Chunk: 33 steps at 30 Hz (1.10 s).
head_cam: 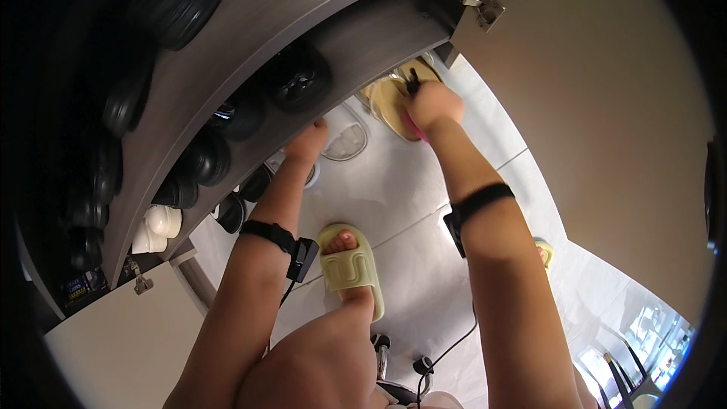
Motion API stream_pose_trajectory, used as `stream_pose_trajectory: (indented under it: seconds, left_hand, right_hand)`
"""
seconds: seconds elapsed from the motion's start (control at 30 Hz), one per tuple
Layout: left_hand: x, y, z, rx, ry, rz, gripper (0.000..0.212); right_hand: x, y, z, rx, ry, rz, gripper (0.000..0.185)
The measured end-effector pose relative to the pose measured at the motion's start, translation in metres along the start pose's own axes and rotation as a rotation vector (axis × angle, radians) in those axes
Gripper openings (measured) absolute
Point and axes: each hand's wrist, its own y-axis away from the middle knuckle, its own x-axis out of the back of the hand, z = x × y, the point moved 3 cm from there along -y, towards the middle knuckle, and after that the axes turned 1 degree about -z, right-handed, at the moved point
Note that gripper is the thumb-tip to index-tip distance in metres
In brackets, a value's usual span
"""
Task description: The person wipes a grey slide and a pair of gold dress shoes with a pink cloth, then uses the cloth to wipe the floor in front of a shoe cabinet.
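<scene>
My right hand (436,105) is curled beside a pair of tan sandals (387,103) on the floor at the cabinet's foot. A black piece (413,80) pokes out past its fingers, and a pink edge (416,128) shows under the hand. These look like parts of one item in the fist, though blur hides the shape. My left hand (306,141) reaches down at the lower edge of the shelf, beside a clear-strapped slipper (345,139). Its fingers are mostly hidden, so I cannot tell whether they grip anything.
Black shoes (205,160) and white shoes (164,221) line the cabinet shelf (363,48). Cabinet doors stand open at right (602,102) and lower left (130,341). Dark slippers (230,211) lie below the shelf. My foot wears a green slide (349,267); chair casters (423,364) are behind it.
</scene>
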Motion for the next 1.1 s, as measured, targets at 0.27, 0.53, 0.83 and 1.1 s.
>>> stream_pose_trajectory:
  seconds: [0.27,0.53,0.83,1.1]
  left_hand:
    - [0.030,0.007,0.043,0.043,-0.050,-0.139,0.020]
    - [0.056,0.053,0.123,-0.290,0.630,-0.599,0.032]
    - [0.024,0.037,0.151,0.595,1.469,-0.939,0.027]
    - [-0.051,-0.011,0.103,-0.426,-0.050,-0.355,0.042]
  right_hand:
    - [-0.015,0.157,0.145,-0.433,-0.025,0.025,0.033]
    - [0.007,0.229,0.118,-0.324,-0.721,0.401,0.035]
    - [-0.045,0.175,0.069,-0.171,-1.541,0.270,0.043]
    - [-0.068,0.212,0.071,-0.315,-1.422,0.274,0.027]
